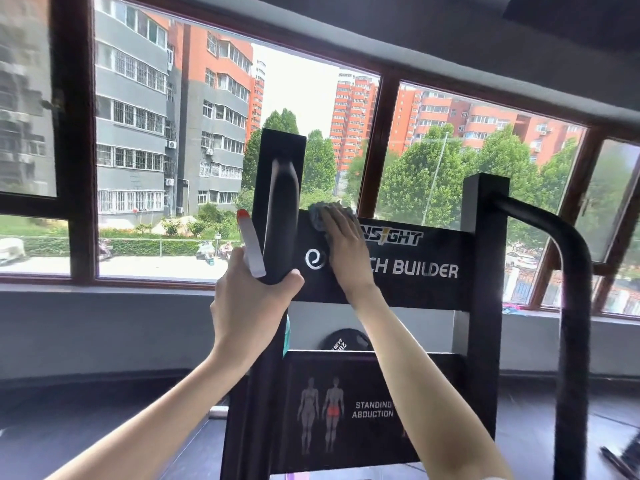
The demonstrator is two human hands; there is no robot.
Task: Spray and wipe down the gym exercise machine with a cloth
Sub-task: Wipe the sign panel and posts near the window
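Note:
The black exercise machine (415, 271) stands in front of me with a lettered top panel. My right hand (344, 251) lies flat with straight fingers on a grey cloth (320, 214), pressing it against the panel's upper left. My left hand (249, 296) grips a spray bottle (252, 244) with a white head and red tip pointing up. A bit of the bottle's teal body shows below the hand. Its thumb curls round the lower end of the machine's black left handle (282, 209).
A curved black handle (568, 258) arches down on the machine's right. Below the top panel hangs an exercise chart (349, 410), with a weight plate (346, 341) behind it. Large windows (166, 150) and a grey sill run behind the machine.

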